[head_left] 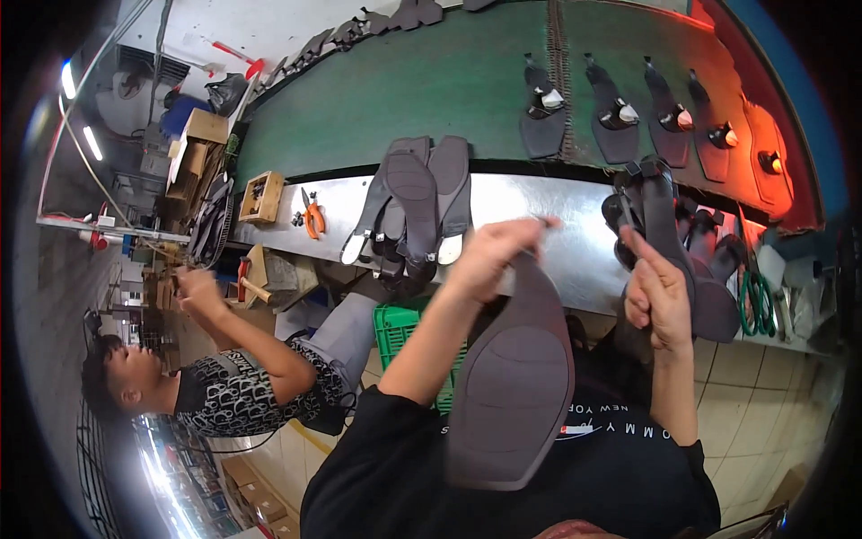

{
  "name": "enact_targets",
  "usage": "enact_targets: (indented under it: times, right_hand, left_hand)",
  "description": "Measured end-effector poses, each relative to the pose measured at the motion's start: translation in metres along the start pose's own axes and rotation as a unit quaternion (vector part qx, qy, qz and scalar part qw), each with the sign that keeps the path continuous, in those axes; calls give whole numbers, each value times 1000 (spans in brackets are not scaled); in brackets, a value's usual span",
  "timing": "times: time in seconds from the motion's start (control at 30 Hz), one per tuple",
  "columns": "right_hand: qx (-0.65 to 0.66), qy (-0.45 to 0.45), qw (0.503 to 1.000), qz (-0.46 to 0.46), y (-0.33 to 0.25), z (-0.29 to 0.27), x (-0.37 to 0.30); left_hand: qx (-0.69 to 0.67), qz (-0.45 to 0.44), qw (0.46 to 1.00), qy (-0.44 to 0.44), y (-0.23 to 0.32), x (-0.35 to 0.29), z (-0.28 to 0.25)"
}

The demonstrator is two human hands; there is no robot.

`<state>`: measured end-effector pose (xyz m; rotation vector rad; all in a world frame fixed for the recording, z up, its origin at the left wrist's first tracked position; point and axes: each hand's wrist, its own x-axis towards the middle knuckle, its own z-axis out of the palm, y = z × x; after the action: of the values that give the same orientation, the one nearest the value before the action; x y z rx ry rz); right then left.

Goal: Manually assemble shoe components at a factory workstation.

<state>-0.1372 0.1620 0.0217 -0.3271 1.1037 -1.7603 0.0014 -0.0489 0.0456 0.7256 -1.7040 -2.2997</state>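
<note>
- Left hand (492, 260) of the wearer, closed with fingers and thumb pinching, grips the narrow upper end of a long, dark brown-grey, flat sandal sole (512, 386) with stitched-looking curved lines.
- The sole hangs in front of the wearer's black shirt (386, 458), below the left hand in view; its long axis runs from that grip down toward the wearer's body, slanting slightly left, with the broad end lowest.
- Right hand (664, 301) is raised to the right of the sole, apart from it, index finger extended up and leftward, other fingers curled; whether it holds anything, I cannot tell.
- Of the two, the left hand is nearer the sole, being on it; the right is level with its narrow end rather than its broad one.
- Beyond both hands runs a shiny silver metal table (516, 193). On it, a pile of dark grey flat soles (413, 175) lies left of the left hand, and a cluster of dark strapped sandals (660, 211) sits right beside the right hand in view.
</note>
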Motion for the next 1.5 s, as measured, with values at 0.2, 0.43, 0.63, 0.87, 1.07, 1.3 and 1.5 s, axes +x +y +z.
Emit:
enact_targets:
  times: [0.2,0.43,0.63,0.87,1.07,1.3,1.5]
  right_hand:
    - [17,56,992,-113,-18,-16,-1]
    - [18,82,983,-161,-22,-35,-12]
    - [12,113,982,-151,-28,-41,-15]
    - [-7,87,985,-149,-31,-31,-32]
    - [-29,110,974,-197,-34,-42,-61]
    - [-146,14,952,-270,-29,-11,-52]
    - [-117,34,978,-169,-6,0,-26]
  left_hand:
    - [93,419,801,416,76,-33,-89]
    - [264,249,786,501,-12,-50,-137]
    - [341,336,763,435,23,-9,-49]
    - [441,385,807,82,-17,139,77]
    - [110,420,898,-75,-2,153,98]
    - [-76,221,972,-29,25,113,61]
    - [-263,-143,954,-1,-30,61,42]
